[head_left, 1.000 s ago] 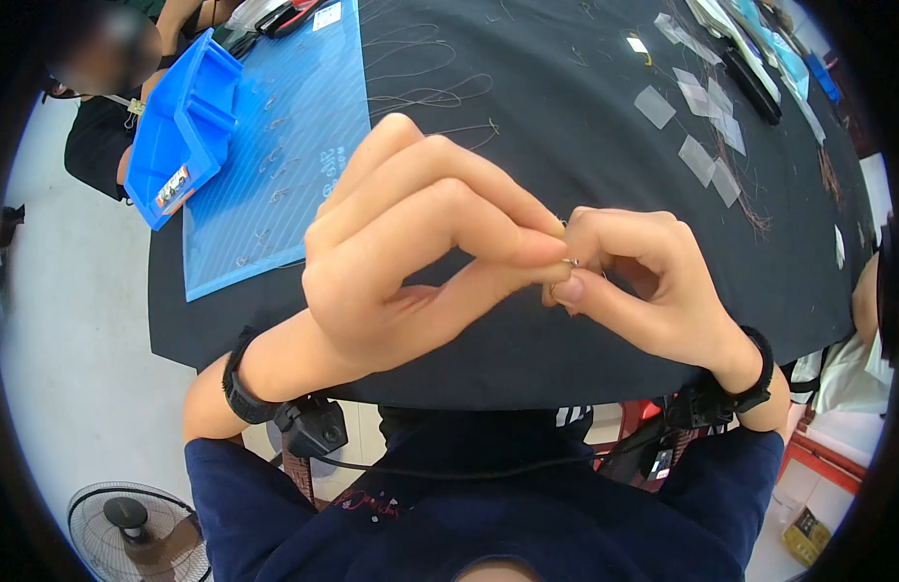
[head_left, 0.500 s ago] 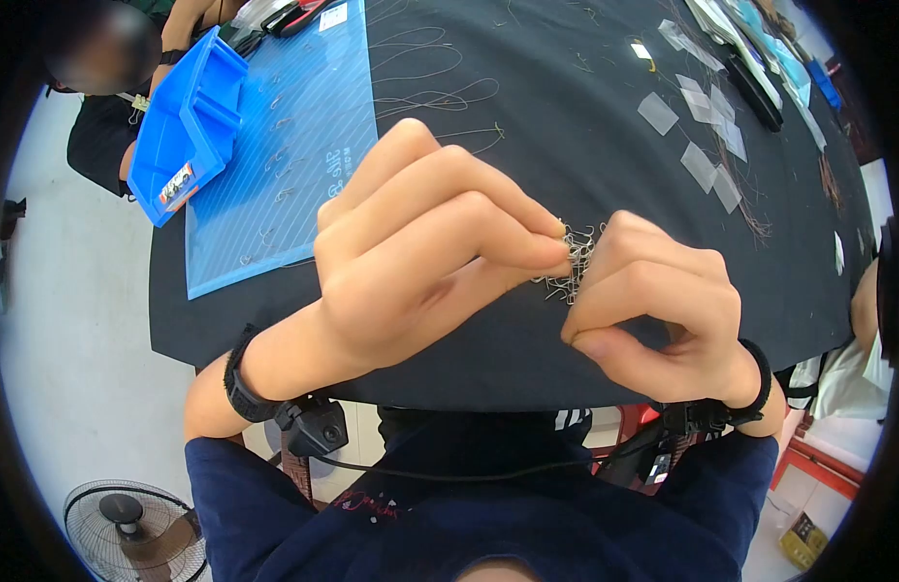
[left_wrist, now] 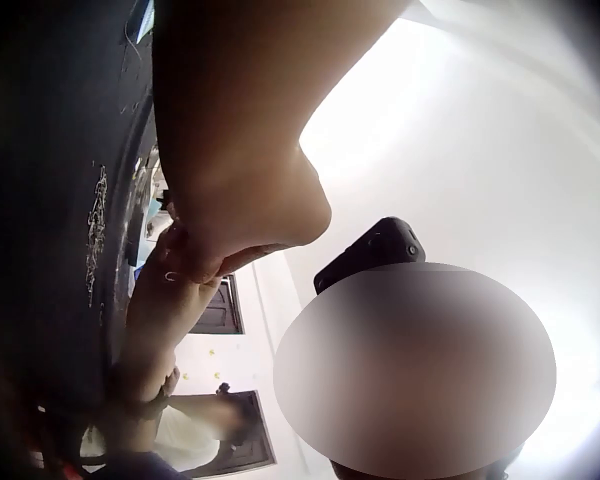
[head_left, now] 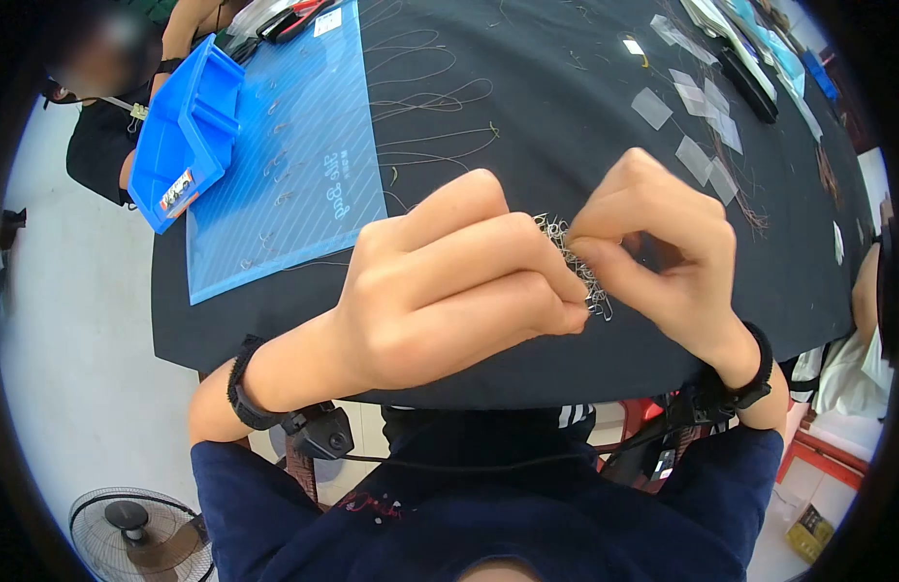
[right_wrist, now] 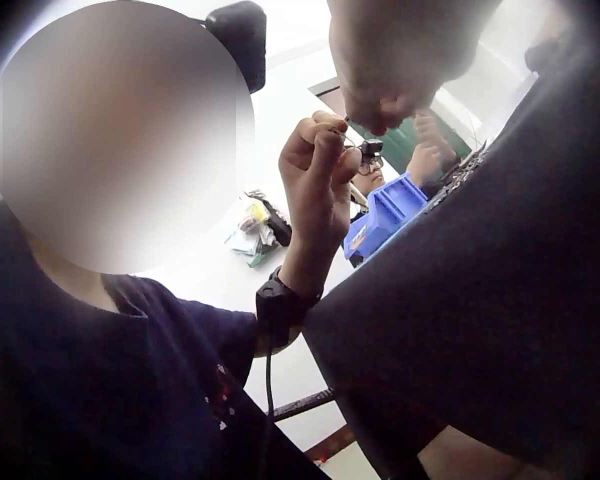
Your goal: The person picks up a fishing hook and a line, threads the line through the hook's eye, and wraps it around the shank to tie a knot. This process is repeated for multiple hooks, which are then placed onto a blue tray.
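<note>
My left hand [head_left: 449,281] is bent over with its fingertips drawn together, pinching a small fish hook [left_wrist: 170,277] whose curved end shows in the left wrist view. Close beside it, the thumb and forefinger of my right hand [head_left: 658,257] are pressed together on what looks like the end of a thin line, largely hidden by the fingers. Behind both hands, a heap of silvery fish hooks [head_left: 597,291] lies on the black cloth, partly covered by them in the head view. The right wrist view shows the left hand's curled fingers [right_wrist: 320,170] near the right hand.
A blue plastic bin [head_left: 183,145] stands at the left on a clear blue folder [head_left: 304,209], where several hooks lie in a row. Thin looped lines [head_left: 430,97] trail from the folder. Small clear bags [head_left: 692,155] are scattered at the right. Another person sits at the far left.
My right hand dropped away from the left fingertips, then came back up. The left hand has turned over and moved slightly right and down, and the heap of hooks shows again.
</note>
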Motion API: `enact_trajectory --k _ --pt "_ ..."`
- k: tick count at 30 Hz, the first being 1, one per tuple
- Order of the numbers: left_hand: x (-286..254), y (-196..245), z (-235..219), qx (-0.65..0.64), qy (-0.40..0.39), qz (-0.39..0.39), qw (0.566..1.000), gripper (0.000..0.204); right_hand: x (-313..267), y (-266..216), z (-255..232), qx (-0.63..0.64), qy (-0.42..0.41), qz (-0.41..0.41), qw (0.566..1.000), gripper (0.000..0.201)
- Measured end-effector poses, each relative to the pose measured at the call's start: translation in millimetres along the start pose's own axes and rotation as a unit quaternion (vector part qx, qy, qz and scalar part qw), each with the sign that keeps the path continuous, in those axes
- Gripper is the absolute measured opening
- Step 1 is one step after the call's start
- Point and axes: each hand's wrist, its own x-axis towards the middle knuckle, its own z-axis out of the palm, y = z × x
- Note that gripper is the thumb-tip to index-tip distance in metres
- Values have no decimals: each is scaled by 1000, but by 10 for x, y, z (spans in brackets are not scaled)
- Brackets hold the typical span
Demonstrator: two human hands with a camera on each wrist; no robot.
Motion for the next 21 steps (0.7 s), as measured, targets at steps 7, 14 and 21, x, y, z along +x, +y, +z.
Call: enact_trajectory --k 7,14,21 --pt "61 -56 -137 21 17 -21 999 23 -33 -2 100 111 -52 111 986 4" --pt "57 -155 -168 60 38 -44 996 21 -85 13 94 200 -57 155 966 4" --pt "59 -243 -165 107 25 14 994 21 -40 -15 55 99 -55 30 993 6"
